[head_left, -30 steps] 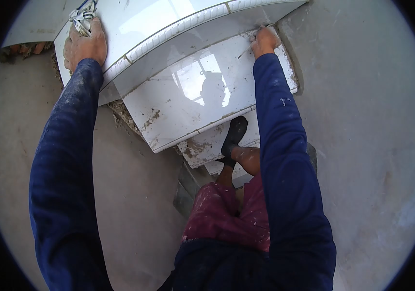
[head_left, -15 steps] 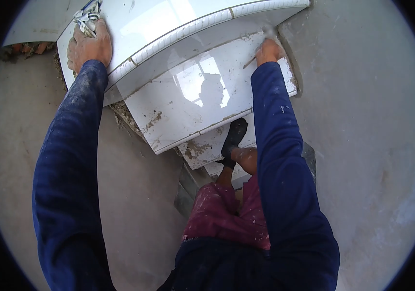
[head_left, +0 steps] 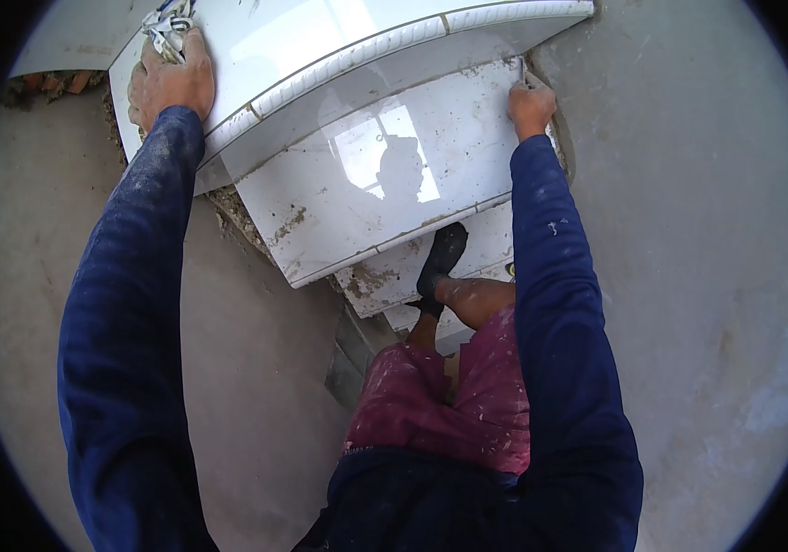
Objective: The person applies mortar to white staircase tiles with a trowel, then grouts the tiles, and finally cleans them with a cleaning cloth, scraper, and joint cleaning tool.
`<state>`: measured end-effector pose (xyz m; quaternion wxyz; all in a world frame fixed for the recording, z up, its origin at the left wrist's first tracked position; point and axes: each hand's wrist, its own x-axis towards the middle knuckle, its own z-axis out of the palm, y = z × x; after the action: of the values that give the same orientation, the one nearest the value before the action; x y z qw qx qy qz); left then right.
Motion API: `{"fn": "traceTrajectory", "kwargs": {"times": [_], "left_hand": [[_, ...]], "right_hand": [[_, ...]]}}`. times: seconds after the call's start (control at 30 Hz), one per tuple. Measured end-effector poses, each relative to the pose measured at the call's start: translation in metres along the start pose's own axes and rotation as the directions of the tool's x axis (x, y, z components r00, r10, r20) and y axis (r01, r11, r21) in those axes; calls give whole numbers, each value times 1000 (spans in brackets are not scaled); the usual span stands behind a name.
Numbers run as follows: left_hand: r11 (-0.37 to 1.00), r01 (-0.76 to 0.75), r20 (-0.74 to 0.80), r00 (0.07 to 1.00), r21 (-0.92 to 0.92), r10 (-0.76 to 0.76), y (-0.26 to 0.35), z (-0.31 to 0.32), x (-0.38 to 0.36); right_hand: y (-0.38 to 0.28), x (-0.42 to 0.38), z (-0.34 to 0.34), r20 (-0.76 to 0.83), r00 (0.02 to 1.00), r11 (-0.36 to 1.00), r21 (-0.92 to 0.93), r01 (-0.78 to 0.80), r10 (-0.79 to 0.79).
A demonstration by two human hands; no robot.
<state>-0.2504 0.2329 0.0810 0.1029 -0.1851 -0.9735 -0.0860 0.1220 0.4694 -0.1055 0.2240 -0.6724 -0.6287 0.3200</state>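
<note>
some dirt (head_left: 291, 223) on white step (head_left: 463, 138), right hand (head_left: 531, 109) at edge

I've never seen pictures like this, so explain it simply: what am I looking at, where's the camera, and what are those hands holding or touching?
There's no machine here, just a person with two bare hands. The camera is worn on their head, looking forward and down, so you see roughly what they see. In front are white tiled steps, with brown dirt scattered on a tread. The left hand rests on the higher step, with a crumpled scrap, cloth or plastic, at its fingers. The right hand is closed around something thin, too small to make out. A dark-covered foot stands lower down.
</note>
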Motion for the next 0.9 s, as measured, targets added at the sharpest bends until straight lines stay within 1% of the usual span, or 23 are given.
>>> {"fn": "traceTrajectory", "kwargs": {"times": [0.03,0.07,0.17,0.2,0.23,0.27,0.3,0.4,0.43,0.47,0.5,0.53,0.6,0.63,0.67,0.7,0.73,0.8,0.83,0.9], "left_hand": [[1000,-2,-5,1000,-1,2,-1,1,0],[1000,-4,-4,1000,-2,4,-2,2,0],[1000,7,4,1000,-5,-7,-3,3,-2],[1000,12,4,1000,-7,-12,-2,2,-1],[1000,13,2,1000,-10,-13,0,1,-1],[1000,6,-4,1000,-15,-7,1,0,-1],[1000,-1,-9,1000,-21,1,2,0,-2],[1000,-7,-7,1000,-21,6,3,-1,-1],[1000,-7,-2,1000,-11,7,1,-1,-2],[1000,-12,-4,1000,-18,12,0,-1,-4],[1000,-18,-2,1000,-25,18,1,-2,-5],[999,-21,-5,1000,-36,21,1,-2,-4],[1000,16,6,1000,-6,-16,-3,4,3],[1000,30,12,999,6,-30,-3,4,4],[1000,21,14,1000,3,-21,-3,4,1],[1000,8,9,1000,-2,-8,-2,3,-1],[1000,-5,5,1000,-5,5,-1,1,-1],[1000,-15,-3,1000,-20,15,3,-2,-1],[1000,-14,-4,1000,-21,14,1,-2,-2],[999,-32,-15,999,-32,32,-5,3,-2]], "right_hand": [[-7,6,0,92,978,961,187,-202,188],[-7,12,3,216,913,850,339,-403,347],[-7,15,21,320,858,669,538,-513,401],[-15,2,24,320,871,672,555,-490,372],[-17,-9,34,264,897,778,449,-439,353],[-16,-20,39,236,945,915,280,-290,227],[-16,-32,35,232,968,989,94,-117,92],[-27,-40,8,267,960,969,203,-141,84],[-23,-26,4,164,984,978,183,-97,67],[-13,-4,12,211,956,923,284,-260,204],[-1,12,25,269,904,831,370,-416,334],[5,11,36,256,936,906,284,-313,243],[-19,-35,53,258,944,855,423,-301,205],[-21,-59,71,161,972,926,310,-214,171],[-8,-79,97,158,982,944,297,-146,102],[-34,-111,81,273,956,942,279,-188,109],[-49,-128,69,481,854,877,302,-375,199],[-57,-107,50,405,887,833,396,-387,221],[-49,-92,42,374,898,810,436,-392,233],[-14,-32,42,344,906,727,552,-408,247]]}}
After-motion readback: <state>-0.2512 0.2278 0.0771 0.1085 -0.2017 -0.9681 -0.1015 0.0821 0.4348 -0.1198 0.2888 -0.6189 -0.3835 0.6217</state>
